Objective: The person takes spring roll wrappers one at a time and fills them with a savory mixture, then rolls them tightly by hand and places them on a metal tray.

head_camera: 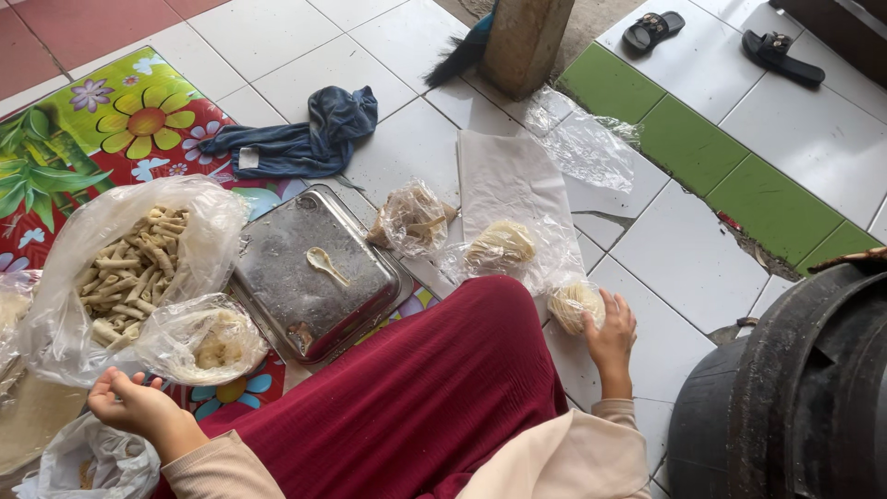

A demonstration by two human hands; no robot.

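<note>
Floor (702, 268): white tile; your red skirt (416, 397) covers the near middle.
Mat (83, 139): floral, left side.
Big bag (129, 268): pale sticks, on the mat.
Tray (277, 268): metal, at the mat's right edge, spoon (325, 264) inside.
Right hand (612, 334): your grip curls round a small round bag (575, 305) on the floor, right of your skirt.
Left hand (137, 404): your grip is loosely curled, near the mat's near edge; cannot tell if pinching.

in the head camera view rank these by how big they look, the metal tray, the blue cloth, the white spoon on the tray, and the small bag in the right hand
1. Metal tray, largest.
2. Blue cloth, though it lies farther from the camera, so its true size is unsure.
3. Small bag at the right hand.
4. White spoon, smallest.
</note>
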